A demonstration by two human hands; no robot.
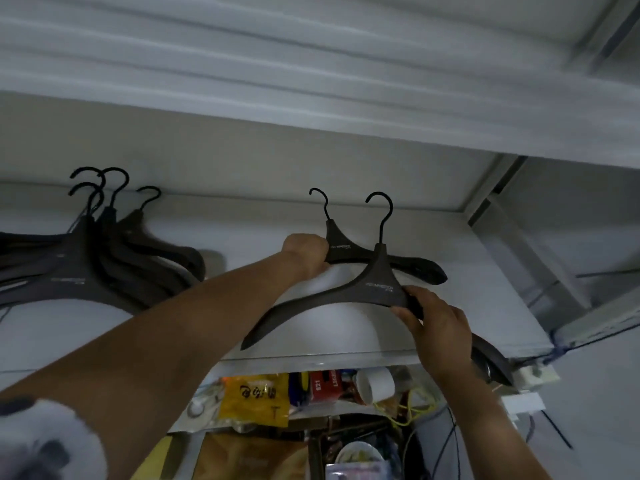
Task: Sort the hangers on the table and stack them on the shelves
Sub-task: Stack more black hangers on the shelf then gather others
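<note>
Two black hangers lie over the white shelf [346, 351] at the right. My left hand [308, 252] grips the left arm of the far hanger [412, 265], which lies flat on the shelf. My right hand [440, 327] pinches the right arm of the near hanger [367, 289], whose hook crosses over the far one. The near hanger's right tip sticks out past the shelf's front edge. A stack of several black hangers [90, 265] lies on the same shelf at the left, hooks pointing to the back.
Another white shelf [311, 98] runs close overhead. Below the hanger shelf sits a cluttered shelf with a yellow bag [256, 398], a red box [327, 386], a white tape roll [375, 384] and cords. A metal shelf upright [498, 188] stands at the back right.
</note>
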